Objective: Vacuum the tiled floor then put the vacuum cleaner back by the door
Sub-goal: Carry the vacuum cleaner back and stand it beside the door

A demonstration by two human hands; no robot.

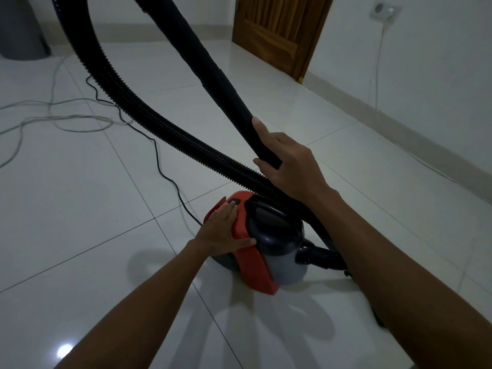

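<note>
The vacuum (262, 243) sat on the tiled floor (93, 235), well short of the door (279, 30). The right hand (287, 163) clasped the wand (213, 73), likely keeping it clear. The left hand (223, 230) lay flat on the red casing, fingers straight, near the switch (234, 201), probably to press it.

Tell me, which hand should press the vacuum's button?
Probably the left hand: its fingers already rest on the vacuum beside the button. The right hand holds the tube.
</note>
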